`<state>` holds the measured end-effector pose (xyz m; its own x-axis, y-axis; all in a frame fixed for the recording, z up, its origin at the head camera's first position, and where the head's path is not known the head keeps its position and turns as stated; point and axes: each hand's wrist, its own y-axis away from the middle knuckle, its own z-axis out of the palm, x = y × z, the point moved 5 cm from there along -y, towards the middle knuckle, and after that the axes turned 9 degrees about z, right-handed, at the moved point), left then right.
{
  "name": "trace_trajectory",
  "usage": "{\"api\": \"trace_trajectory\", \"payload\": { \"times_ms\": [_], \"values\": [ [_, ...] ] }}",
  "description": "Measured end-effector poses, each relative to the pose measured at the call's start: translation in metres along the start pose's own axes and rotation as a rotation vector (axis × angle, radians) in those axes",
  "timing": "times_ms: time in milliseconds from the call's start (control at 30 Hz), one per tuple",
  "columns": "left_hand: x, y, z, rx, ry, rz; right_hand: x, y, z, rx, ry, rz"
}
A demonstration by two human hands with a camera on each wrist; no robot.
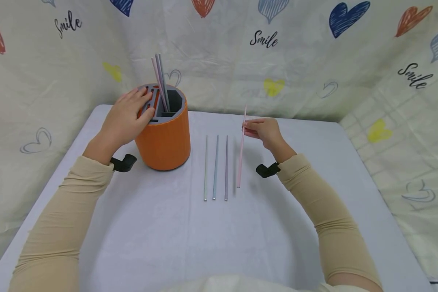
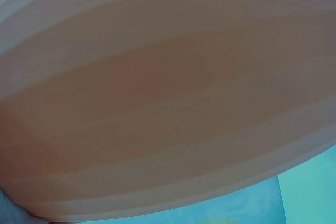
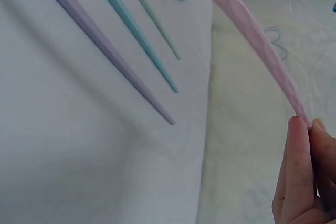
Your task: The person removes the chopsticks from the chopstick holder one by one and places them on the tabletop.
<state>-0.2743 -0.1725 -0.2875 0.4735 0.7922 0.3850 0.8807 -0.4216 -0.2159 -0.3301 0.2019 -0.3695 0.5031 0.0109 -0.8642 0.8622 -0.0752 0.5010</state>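
My right hand (image 1: 264,132) pinches a pale pink chopstick (image 1: 240,162) near its far, thinner end, between thumb and fingertips. The chopstick is raised off the table, its thicker end toward me. Left of it, a purple chopstick (image 1: 226,168), a blue chopstick (image 1: 215,168) and a green chopstick (image 1: 206,168) lie side by side. My left hand (image 1: 125,111) rests on the top of an orange cylindrical holder (image 1: 164,146), fingers over its grey slotted insert. Pink and greyish chopsticks (image 1: 162,77) stand in the holder. Its orange wall (image 2: 168,87) nearly fills the left wrist view.
A white cloth (image 1: 190,239) covers the table. Behind and beside it hangs a cream sheet (image 1: 219,61) printed with hearts and "Smile". Black wrist mounts (image 1: 124,163) show at both wrists, below the beige sleeves (image 1: 63,215).
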Motion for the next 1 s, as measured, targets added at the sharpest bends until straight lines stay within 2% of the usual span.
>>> {"api": "trace_trajectory", "payload": {
  "times_ms": [200,567,1000],
  "values": [
    [0.000,0.001,-0.001,0.000,-0.002,-0.003,0.020,-0.011,-0.001,-0.027,0.029,0.084],
    [0.000,0.000,-0.001,0.001,0.003,-0.002,0.051,-0.033,0.000,-0.025,0.041,0.136],
    [0.000,-0.001,-0.002,-0.007,0.003,-0.008,0.066,-0.046,0.002,-0.008,0.247,0.120]
  ]
}}
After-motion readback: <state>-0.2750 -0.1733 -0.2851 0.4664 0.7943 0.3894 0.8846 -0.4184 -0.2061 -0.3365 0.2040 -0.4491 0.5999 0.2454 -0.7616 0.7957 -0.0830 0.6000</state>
